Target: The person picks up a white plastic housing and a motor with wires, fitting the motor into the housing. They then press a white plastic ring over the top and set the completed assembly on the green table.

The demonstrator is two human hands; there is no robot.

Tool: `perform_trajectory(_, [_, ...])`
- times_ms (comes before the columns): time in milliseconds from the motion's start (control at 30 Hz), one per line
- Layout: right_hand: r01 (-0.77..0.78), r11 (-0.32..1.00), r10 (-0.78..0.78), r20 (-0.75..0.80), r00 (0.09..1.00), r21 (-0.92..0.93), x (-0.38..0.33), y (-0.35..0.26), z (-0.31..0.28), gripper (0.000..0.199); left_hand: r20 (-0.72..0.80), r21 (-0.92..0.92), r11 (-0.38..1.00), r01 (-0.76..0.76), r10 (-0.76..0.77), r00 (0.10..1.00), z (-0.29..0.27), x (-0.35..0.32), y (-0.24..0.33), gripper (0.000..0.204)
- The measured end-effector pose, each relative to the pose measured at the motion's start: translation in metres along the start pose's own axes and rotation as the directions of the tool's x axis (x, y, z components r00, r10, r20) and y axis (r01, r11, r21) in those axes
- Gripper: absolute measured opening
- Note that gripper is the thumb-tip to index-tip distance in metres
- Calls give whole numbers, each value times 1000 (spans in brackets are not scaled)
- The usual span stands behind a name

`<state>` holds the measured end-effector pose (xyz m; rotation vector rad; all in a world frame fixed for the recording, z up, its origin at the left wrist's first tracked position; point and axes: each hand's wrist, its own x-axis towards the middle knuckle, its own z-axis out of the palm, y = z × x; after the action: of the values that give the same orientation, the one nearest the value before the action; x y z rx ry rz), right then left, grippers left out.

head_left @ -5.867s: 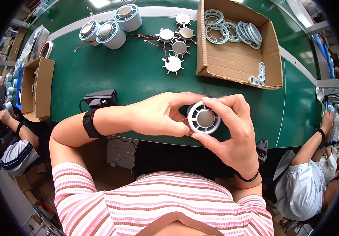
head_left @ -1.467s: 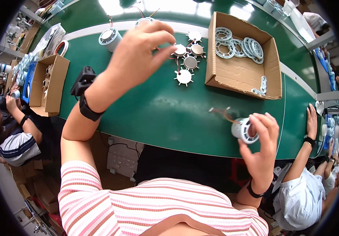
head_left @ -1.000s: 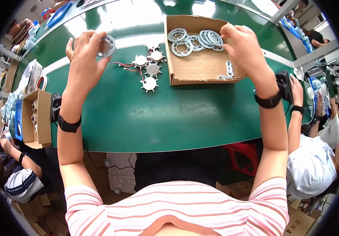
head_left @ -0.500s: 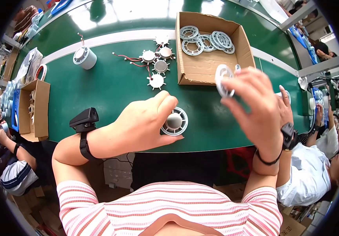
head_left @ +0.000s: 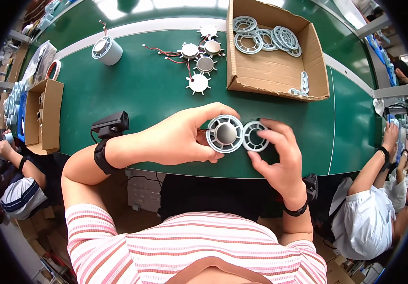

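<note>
In my left hand (head_left: 189, 135) is a pale blue-grey round housing (head_left: 225, 134), gripped around its side. Its spoked face points up, with a silver disc-shaped motor in the middle and thin wires at its left. My right hand (head_left: 282, 151) pinches a pale spoked ring (head_left: 255, 136) by its edge between thumb and fingers. The ring stands just right of the housing, their rims touching or nearly so. Beyond my hands lie several white spoked discs (head_left: 198, 83) with round centres, some with red-brown wires.
An open cardboard box (head_left: 265, 71) at the back right holds several pale rings (head_left: 249, 42) and small link-shaped pieces (head_left: 304, 83). A finished-looking cylinder (head_left: 107, 51) stands at the back left. Another cardboard box (head_left: 50, 118) sits at the left edge. A co-worker (head_left: 367, 213) is at the right.
My right hand has brought the ring from beside the box down and left to the housing. My left hand has moved slightly right with the housing. The co-worker's hand has drawn away to the right.
</note>
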<state>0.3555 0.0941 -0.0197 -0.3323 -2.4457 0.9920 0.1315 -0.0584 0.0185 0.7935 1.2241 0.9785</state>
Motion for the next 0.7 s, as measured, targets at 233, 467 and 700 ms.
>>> perform_trajectory(233, [15,968,4,-76,997,251,22,-35,8,74,-16,-91,992,-88,87,996,9,6,-18,60])
perform_trajectory(467, [47,989,-51,27,998,138,32,-45,15,74,-71,17,986,-165,166,984,8,6,-26,63])
perform_trajectory(700, [1,995,-7,61,998,97,32,-46,9,67,-81,64,978,-197,202,976,9,8,-35,65])
